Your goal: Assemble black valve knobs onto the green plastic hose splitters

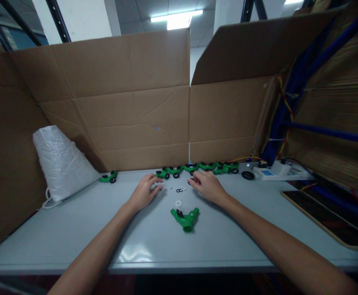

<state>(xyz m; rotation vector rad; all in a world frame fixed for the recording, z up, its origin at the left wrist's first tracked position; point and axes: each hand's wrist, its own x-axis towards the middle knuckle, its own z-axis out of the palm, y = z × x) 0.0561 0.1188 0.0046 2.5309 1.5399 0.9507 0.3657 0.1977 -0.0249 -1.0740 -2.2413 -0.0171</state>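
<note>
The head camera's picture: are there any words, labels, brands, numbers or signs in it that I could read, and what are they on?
No text can be read anywhere in this picture.
White power strip: its blue patch might be a label or display, too small and blurred to read.
Green fitting in front: no readable marking.
White bag: no lettering shows.
</note>
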